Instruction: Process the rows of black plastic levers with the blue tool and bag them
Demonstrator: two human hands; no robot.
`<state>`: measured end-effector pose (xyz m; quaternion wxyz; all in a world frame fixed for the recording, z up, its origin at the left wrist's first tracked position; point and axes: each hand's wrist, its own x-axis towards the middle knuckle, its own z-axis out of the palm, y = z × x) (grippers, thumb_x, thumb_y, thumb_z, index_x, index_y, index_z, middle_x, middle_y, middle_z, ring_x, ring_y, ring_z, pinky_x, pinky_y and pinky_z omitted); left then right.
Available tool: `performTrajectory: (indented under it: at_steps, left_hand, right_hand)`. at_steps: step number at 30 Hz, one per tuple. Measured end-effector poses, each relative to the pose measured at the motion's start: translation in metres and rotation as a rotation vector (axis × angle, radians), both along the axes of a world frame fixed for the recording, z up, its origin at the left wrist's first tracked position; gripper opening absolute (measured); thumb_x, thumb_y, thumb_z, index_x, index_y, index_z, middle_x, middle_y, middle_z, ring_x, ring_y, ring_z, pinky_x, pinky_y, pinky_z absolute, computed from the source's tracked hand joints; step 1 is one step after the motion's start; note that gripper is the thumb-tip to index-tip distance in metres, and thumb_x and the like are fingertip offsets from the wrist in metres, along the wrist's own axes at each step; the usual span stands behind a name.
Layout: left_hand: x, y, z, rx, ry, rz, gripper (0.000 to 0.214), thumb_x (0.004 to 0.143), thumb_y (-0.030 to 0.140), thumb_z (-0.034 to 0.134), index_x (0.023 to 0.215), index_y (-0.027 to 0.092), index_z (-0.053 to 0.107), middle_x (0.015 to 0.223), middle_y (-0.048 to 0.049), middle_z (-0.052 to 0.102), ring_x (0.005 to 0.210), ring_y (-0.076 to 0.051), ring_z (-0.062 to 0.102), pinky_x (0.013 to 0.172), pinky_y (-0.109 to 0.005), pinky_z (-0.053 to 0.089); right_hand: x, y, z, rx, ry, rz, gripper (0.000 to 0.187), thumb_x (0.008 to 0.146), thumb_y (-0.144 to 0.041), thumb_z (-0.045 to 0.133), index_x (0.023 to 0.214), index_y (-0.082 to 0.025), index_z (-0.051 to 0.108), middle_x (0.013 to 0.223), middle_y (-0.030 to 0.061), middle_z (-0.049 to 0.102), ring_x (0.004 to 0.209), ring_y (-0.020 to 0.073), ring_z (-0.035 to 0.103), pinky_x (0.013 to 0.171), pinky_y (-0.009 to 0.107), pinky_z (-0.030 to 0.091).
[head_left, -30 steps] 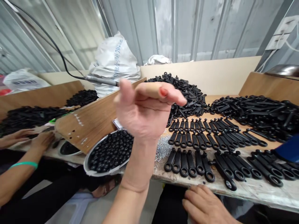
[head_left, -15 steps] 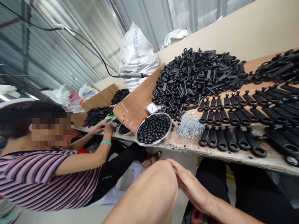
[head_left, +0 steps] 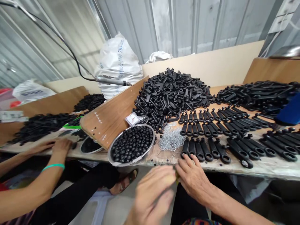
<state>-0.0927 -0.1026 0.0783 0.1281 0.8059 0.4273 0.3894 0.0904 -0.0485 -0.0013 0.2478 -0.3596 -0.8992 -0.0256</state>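
- left hand [head_left: 152,195] is hovering at six o'clock, blurred, curling toward the right hand
- right hand [head_left: 194,179] is hovering just beside it, spreading slightly
- right forearm [head_left: 234,207] is angling in from four o'clock

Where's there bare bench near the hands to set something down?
A bare strip of bench runs along the front edge, below the rows of black handles. A narrow gap lies between the steel bowl and the nail pile. The black heap behind is crowded.
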Motion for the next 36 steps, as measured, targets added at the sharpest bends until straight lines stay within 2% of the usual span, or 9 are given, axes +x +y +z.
performTrajectory:
  at_steps: [4,7,10,13,19,22,26,32,36]
  left_hand:
    - [0.022,0.040,-0.056,-0.005,0.530,0.098,0.049,0.092,0.030,0.041,0.139,0.022,0.035,0.145,-0.0068,0.033,0.134,-0.029,0.032,0.105,-0.057,0.036]
    - [0.025,0.071,-0.081,-0.032,0.679,0.071,0.061,0.093,0.046,0.038,0.144,0.017,0.021,0.148,-0.0083,0.026,0.137,-0.029,0.024,0.107,-0.060,0.030]
    - [0.017,0.099,-0.089,-0.054,0.709,0.066,0.066,0.092,0.053,0.033,0.144,0.015,0.019,0.147,-0.0094,0.028,0.137,-0.028,0.026,0.108,-0.060,0.027]
    - [0.007,0.122,-0.089,-0.056,0.719,0.078,0.063,0.093,0.053,0.031,0.143,0.016,0.023,0.146,-0.0089,0.030,0.136,-0.029,0.027,0.108,-0.059,0.027]
    - [0.009,0.137,-0.081,0.171,0.562,0.155,0.044,0.093,0.042,0.037,0.125,0.015,0.052,0.126,-0.0086,0.056,0.122,-0.029,0.047,0.102,-0.056,0.032]
    - [0.022,0.129,-0.072,0.257,0.476,0.194,0.036,0.093,0.037,0.040,0.114,0.014,0.059,0.113,-0.0089,0.063,0.108,-0.025,0.056,0.094,-0.046,0.039]
    - [0.047,0.115,-0.068,0.213,0.498,0.208,0.031,0.094,0.034,0.041,0.109,0.016,0.060,0.105,-0.0063,0.065,0.099,-0.021,0.058,0.085,-0.037,0.044]
    - [0.076,0.102,-0.074,0.096,0.564,0.254,0.039,0.092,0.043,0.040,0.113,0.018,0.061,0.116,-0.0108,0.060,0.103,-0.027,0.057,0.083,-0.043,0.047]
    - [0.087,0.098,-0.071,0.031,0.597,0.271,0.043,0.091,0.048,0.040,0.117,0.020,0.059,0.124,-0.0118,0.055,0.108,-0.030,0.055,0.085,-0.046,0.047]
  right_hand:
    - [0.025,0.015,0.018,0.014,0.066,-0.015,0.021,0.082,-0.013,0.054,0.102,-0.016,0.059,0.106,0.0074,0.062,0.111,0.0293,0.046,0.098,0.049,0.030]
    - [0.057,0.020,0.032,0.086,0.165,-0.082,0.018,0.088,-0.013,0.047,0.102,-0.016,0.058,0.104,0.0070,0.063,0.104,0.0258,0.050,0.091,0.043,0.035]
    - [0.101,0.022,0.035,0.158,0.171,-0.219,0.018,0.090,-0.013,0.046,0.104,-0.014,0.058,0.101,0.0083,0.063,0.101,0.0246,0.052,0.086,0.040,0.038]
    - [0.143,0.019,0.026,0.181,0.140,-0.361,0.016,0.091,-0.015,0.048,0.104,-0.014,0.058,0.100,0.0086,0.063,0.098,0.0246,0.054,0.083,0.039,0.040]
    - [0.193,0.009,0.008,0.264,0.171,-0.538,0.019,0.092,-0.022,0.048,0.104,-0.016,0.062,0.100,0.0094,0.065,0.097,0.0253,0.059,0.084,0.041,0.045]
    - [0.200,0.007,0.002,0.289,0.209,-0.546,0.019,0.092,-0.023,0.050,0.104,-0.016,0.062,0.100,0.0097,0.066,0.095,0.0249,0.060,0.084,0.041,0.046]
    - [0.187,0.007,-0.001,0.295,0.285,-0.475,0.019,0.090,-0.017,0.053,0.107,-0.014,0.060,0.100,0.0104,0.065,0.094,0.0241,0.059,0.083,0.040,0.047]
    - [0.141,0.011,0.011,0.259,0.243,-0.410,0.022,0.090,-0.012,0.047,0.106,-0.011,0.061,0.099,0.0119,0.063,0.093,0.0251,0.056,0.079,0.040,0.045]
    - [0.129,0.017,0.015,0.195,0.179,-0.428,0.023,0.091,-0.015,0.045,0.106,-0.011,0.061,0.104,0.0116,0.062,0.099,0.0280,0.052,0.081,0.041,0.041]
